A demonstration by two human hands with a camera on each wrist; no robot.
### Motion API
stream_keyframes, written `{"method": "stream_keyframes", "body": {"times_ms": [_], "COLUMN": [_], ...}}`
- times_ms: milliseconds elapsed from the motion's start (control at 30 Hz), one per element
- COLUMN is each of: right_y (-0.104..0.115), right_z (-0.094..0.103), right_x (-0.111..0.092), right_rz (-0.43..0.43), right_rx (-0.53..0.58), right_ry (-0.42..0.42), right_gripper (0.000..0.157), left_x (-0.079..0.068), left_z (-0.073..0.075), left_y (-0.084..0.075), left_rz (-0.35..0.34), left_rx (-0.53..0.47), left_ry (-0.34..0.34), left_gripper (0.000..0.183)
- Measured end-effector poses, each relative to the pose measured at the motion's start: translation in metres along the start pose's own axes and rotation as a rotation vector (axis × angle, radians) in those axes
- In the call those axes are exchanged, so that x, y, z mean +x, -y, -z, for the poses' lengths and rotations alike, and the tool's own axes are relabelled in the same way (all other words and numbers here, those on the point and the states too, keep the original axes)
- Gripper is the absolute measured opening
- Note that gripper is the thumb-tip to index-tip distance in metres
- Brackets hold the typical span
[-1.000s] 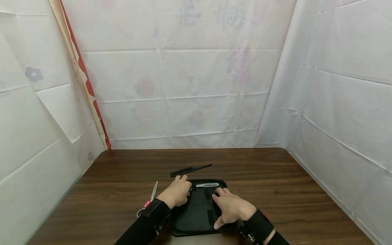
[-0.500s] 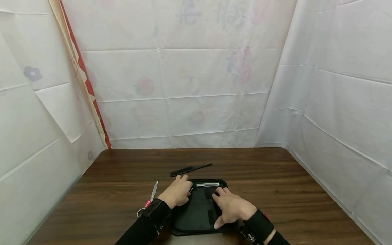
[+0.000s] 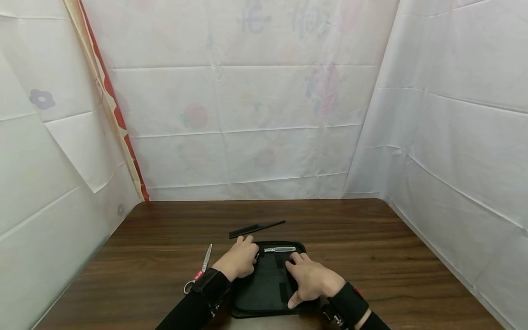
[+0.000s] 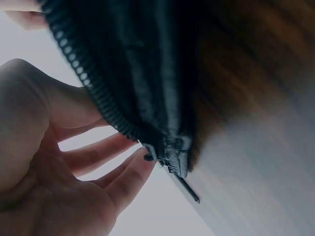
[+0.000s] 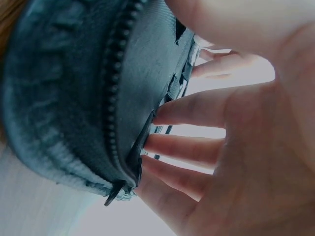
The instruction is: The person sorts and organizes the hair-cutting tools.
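Observation:
A black zip case (image 3: 268,293) lies unfolded on the table. A slim silver metal tool (image 3: 279,250) rests along its far side; its exact kind is hard to make out. My left hand (image 3: 239,260) is at the case's far left corner, where a bit of shiny metal shows beside the fingers. In the left wrist view, the zipper rim (image 4: 81,73) hides some fingertips, so their grip is unclear. My right hand (image 3: 315,279) spans the right part, thumb toward the near edge. Its nearly straight fingers (image 5: 184,147) touch the inside of the case.
Left of the case lie silver scissors (image 3: 206,259) with a red tag, partly behind the left wrist. A black comb (image 3: 255,228) with a thin tail lies beyond the case. White printed sheets (image 3: 247,137) stand around the brown wooden table (image 3: 392,256).

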State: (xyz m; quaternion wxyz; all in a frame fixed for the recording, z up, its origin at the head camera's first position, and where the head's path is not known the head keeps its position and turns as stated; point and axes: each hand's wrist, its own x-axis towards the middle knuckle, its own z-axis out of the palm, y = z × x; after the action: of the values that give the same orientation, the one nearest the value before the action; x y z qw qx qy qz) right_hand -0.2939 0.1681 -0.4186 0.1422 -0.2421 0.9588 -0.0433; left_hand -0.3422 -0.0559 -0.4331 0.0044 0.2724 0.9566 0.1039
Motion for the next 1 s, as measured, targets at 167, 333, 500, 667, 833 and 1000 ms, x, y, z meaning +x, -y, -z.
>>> {"method": "stream_keyframes", "body": {"times_ms": [167, 333, 500, 667, 833, 1000], "right_y": [-0.001, -0.001, 0.001, 0.001, 0.001, 0.0], "right_z": [0.001, 0.001, 0.0, 0.0, -0.001, -0.001], "right_x": [0.0, -0.001, -0.002, -0.002, -0.002, -0.001], "right_rz": [0.001, 0.008, 0.007, 0.004, 0.0, 0.0], "right_rx": [0.003, -0.001, -0.004, -0.007, -0.013, -0.006], "right_ry": [0.007, -0.002, -0.018, -0.019, -0.014, -0.006], "right_gripper": [0.093, 0.093, 0.094, 0.095, 0.095, 0.094], "left_x": [0.0, -0.001, -0.003, -0.007, -0.011, -0.016], "left_z": [0.0, -0.001, -0.001, 0.001, 0.002, 0.002], "left_y": [0.0, -0.001, 0.0, 0.001, 0.002, 0.005], "left_rz": [-0.006, -0.012, -0.011, 0.004, 0.001, -0.006], "left_rx": [-0.003, 0.008, 0.001, -0.041, -0.046, -0.082], "left_ry": [-0.01, -0.004, 0.006, 0.012, -0.006, -0.022], "left_gripper": [0.005, 0.008, 0.016, 0.026, 0.03, 0.034]}}
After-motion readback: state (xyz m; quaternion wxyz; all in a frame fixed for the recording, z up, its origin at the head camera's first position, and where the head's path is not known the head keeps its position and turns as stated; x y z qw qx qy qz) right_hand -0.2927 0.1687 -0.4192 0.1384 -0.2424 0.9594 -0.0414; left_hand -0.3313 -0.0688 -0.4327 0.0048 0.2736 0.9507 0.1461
